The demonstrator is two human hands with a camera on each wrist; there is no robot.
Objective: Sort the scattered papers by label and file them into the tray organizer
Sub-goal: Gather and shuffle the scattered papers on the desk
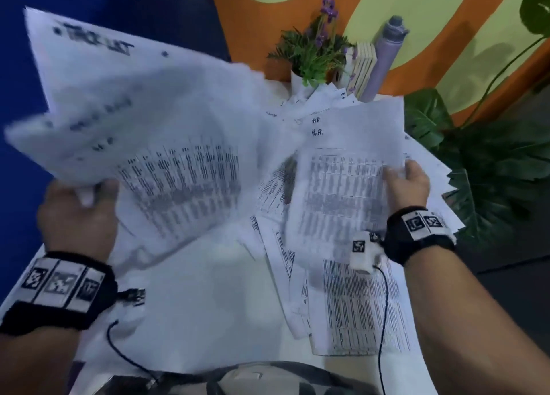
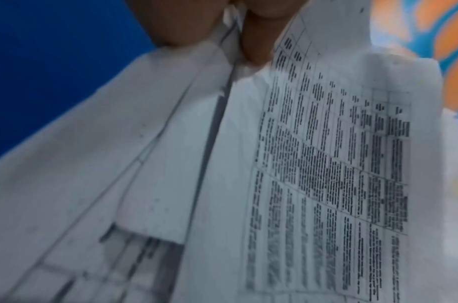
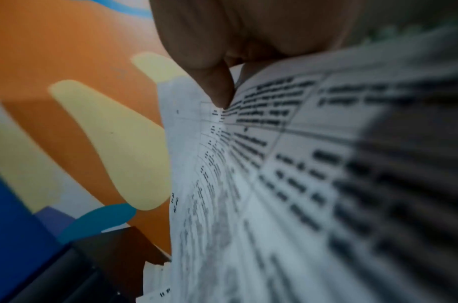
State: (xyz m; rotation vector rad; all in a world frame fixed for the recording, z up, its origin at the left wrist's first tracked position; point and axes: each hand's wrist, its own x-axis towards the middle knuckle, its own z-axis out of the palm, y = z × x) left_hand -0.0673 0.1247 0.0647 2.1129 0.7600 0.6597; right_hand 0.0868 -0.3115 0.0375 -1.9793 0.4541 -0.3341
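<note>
My left grip [image 1: 79, 208] clutches a raised sheaf of papers [image 1: 143, 120]; my right grip [image 1: 407, 180] pinches one printed sheet [image 1: 342, 186] above the littered desk [image 1: 208, 305].

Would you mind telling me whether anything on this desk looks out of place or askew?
Yes. Loose papers lie fanned and overlapping at odd angles across the desk, some pushed against the flower pot. The left hand grips a splayed sheaf; the right hand holds a sheet. No tray organizer is in view.
</note>
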